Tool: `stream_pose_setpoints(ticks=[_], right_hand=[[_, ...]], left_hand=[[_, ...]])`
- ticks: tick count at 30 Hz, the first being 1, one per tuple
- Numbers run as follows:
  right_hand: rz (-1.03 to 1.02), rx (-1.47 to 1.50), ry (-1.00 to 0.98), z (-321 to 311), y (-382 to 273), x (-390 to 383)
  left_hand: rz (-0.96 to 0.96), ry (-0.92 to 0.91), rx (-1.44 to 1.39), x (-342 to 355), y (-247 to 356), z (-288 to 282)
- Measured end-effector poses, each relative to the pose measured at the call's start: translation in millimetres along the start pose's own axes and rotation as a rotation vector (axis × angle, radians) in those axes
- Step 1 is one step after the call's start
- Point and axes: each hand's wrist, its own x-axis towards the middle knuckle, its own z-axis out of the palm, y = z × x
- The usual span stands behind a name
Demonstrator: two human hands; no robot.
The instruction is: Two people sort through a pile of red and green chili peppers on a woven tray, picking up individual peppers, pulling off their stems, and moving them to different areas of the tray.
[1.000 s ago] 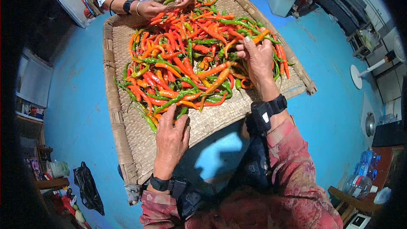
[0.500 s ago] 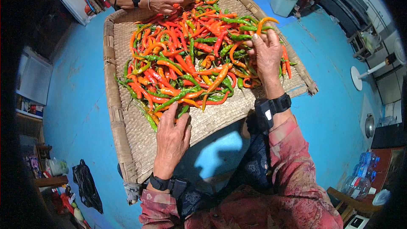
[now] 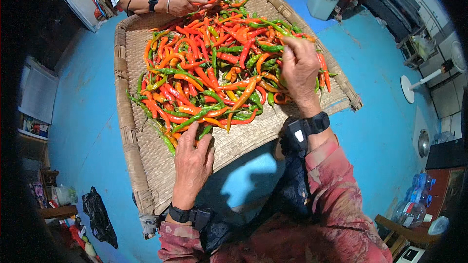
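Note:
A wide woven tray [image 3: 153, 180] with a rolled rim holds a heap of red, orange and green chilli peppers [image 3: 200, 83]. My left hand [image 3: 194, 160] rests at the heap's near left edge, fingers apart and slightly bent, touching peppers. Over the right part of the heap is my right hand [image 3: 301, 73], its fingers curled and partly hidden; what it holds, if anything, I cannot make out. Green and orange chillies lie around those fingertips.
Across the tray, a co-worker's hands [image 3: 185, 5] hold a red chilli. On the blue floor [image 3: 78, 131] are a black plastic bag [image 3: 100, 214], a lidded bin [image 3: 321, 2] and a white fan [image 3: 409, 87]. Water bottles [image 3: 417, 197] stand at the right.
My right hand has moved slightly left and turned knuckles-up; the orange chilli that stuck up from its fingers no longer shows there. The co-worker's hands now show a red chilli between them.

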Motion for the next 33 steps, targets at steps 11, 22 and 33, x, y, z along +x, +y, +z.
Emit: stream_pose_setpoints(ticks=[11, 22, 33], right_hand=[[-0.281, -0.055, -0.748, 29.0, -35.1, -39.3], [-0.207, -0.116, -0.699, 36.9, -45.5, -30.9], [0.968, 1.139, -0.001, 4.0, 10.5, 0.3]], left_hand=[[0.02, 0.012, -0.007, 1.5, -0.4, 0.4], [0.036, 0.0, -0.007, -1.1, -2.5, -0.9], [0.049, -0.001, 0.011, -0.3, -3.7, 2.3]])
